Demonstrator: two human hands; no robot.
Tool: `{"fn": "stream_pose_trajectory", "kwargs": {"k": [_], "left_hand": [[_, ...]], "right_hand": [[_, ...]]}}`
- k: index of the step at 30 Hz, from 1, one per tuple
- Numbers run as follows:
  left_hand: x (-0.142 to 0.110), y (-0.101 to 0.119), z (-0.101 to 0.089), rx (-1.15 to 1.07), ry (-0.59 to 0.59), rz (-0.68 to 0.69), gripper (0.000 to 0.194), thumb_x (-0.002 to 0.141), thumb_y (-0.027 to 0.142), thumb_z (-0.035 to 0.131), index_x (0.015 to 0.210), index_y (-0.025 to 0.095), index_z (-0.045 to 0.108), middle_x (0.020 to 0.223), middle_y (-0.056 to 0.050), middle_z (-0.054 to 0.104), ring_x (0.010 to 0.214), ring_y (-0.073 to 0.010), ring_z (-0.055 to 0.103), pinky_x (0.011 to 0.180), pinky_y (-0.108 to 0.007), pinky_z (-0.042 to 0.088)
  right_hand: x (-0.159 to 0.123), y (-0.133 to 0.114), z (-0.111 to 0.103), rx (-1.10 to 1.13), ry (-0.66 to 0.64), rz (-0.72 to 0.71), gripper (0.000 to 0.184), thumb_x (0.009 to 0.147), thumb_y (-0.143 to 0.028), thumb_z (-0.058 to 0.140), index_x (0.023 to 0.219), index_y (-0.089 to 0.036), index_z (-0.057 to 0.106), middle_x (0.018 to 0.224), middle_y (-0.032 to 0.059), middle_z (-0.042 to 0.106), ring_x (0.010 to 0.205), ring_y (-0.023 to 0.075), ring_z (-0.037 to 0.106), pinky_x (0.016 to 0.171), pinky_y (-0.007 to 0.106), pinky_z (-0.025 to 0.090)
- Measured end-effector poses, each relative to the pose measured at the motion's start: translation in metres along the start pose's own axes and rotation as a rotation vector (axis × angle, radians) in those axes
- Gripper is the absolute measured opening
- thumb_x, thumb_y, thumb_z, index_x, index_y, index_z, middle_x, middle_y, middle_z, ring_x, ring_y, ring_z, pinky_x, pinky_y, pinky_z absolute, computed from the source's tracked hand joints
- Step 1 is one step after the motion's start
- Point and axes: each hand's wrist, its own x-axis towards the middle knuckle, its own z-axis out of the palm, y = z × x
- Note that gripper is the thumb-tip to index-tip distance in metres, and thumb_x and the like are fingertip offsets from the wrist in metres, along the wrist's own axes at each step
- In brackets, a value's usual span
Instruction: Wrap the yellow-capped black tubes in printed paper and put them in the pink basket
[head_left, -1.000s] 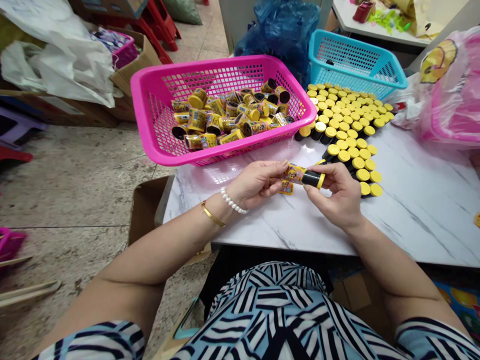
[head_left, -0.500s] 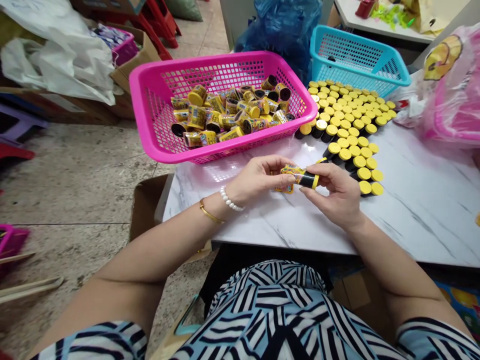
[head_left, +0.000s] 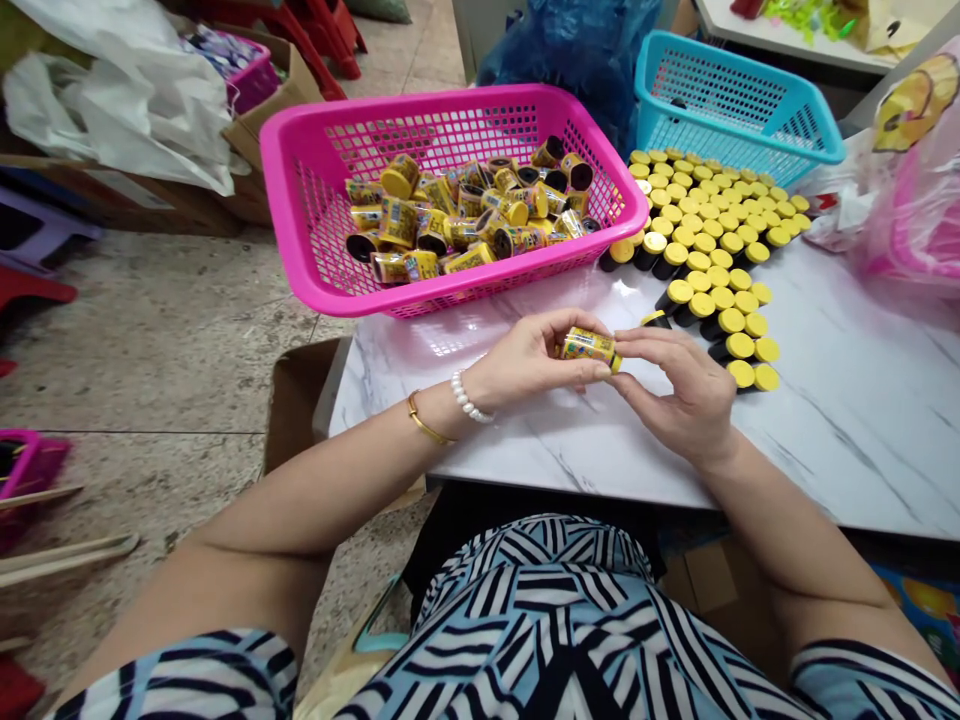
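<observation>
Two bare hands meet over the white, grey-veined marble-look surface, their forearms reaching in from about eight and four o'clock. At the left wrist are a white beaded bracelet and a gold-coloured bangle. The left hand has its fingers curled nearly closed around a small cylindrical canister in a yellow printed wrapper, thumb along the near side. The right hand bends inward, fingers and thumb slightly parted, their tips at the canister's yellow-capped end. That canister lies sideways in the grip, capped end towards four o'clock. From it, a pink perforated plastic basket of wrapped canisters sits at eleven o'clock; upright black canisters with round yellow lids spread from one to three o'clock, with a turquoise perforated plastic basket behind them.
</observation>
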Motion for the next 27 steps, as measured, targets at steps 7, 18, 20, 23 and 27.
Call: {"fn": "stream_pose_trajectory", "kwargs": {"k": [7, 18, 20, 23, 27], "left_hand": [[0.000, -0.001, -0.006, 0.044, 0.050, 0.052, 0.042, 0.078, 0.034, 0.092, 0.107, 0.011, 0.073, 0.088, -0.006, 0.077, 0.071, -0.0131, 0.071, 0.066, -0.024, 0.059], [0.005, -0.003, -0.006, 0.000, -0.003, -0.088, 0.053, 0.082, 0.054, 0.088, 0.104, 0.015, 0.059, 0.072, -0.003, 0.072, 0.055, -0.0129, 0.067, 0.051, -0.023, 0.052], [0.005, -0.004, -0.007, -0.061, -0.044, -0.107, 0.055, 0.080, 0.056, 0.088, 0.104, 0.015, 0.059, 0.075, -0.004, 0.074, 0.057, -0.0131, 0.069, 0.051, -0.023, 0.053], [0.005, -0.005, -0.007, -0.144, -0.105, -0.116, 0.059, 0.077, 0.060, 0.089, 0.103, 0.015, 0.061, 0.081, -0.005, 0.075, 0.057, -0.0131, 0.069, 0.049, -0.022, 0.054], [0.005, -0.006, -0.006, -0.142, -0.113, -0.165, 0.057, 0.079, 0.063, 0.086, 0.094, 0.013, 0.064, 0.075, -0.006, 0.075, 0.050, -0.0116, 0.066, 0.043, -0.020, 0.052]], "right_hand": [[0.003, 0.001, 0.003, -0.001, 0.089, 0.047, 0.030, 0.085, -0.019, 0.084, 0.114, -0.027, 0.079, 0.109, 0.0054, 0.082, 0.099, 0.0222, 0.079, 0.093, 0.041, 0.068], [0.011, 0.026, 0.000, 0.704, -0.184, 0.574, 0.043, 0.082, -0.034, 0.090, 0.123, -0.032, 0.078, 0.119, 0.0023, 0.079, 0.087, 0.0155, 0.077, 0.078, 0.032, 0.069], [0.009, 0.028, 0.000, 0.655, -0.156, 0.473, 0.034, 0.081, -0.030, 0.091, 0.114, -0.032, 0.083, 0.112, 0.0021, 0.080, 0.094, 0.0167, 0.077, 0.087, 0.034, 0.067], [0.005, 0.025, 0.005, 0.576, -0.028, 0.369, 0.020, 0.079, -0.028, 0.093, 0.097, -0.030, 0.085, 0.093, 0.0019, 0.080, 0.089, 0.0178, 0.075, 0.083, 0.035, 0.067], [0.004, 0.017, 0.007, 0.483, 0.008, 0.312, 0.021, 0.082, -0.029, 0.090, 0.103, -0.030, 0.083, 0.097, 0.0026, 0.078, 0.086, 0.0172, 0.074, 0.077, 0.034, 0.067]]}}
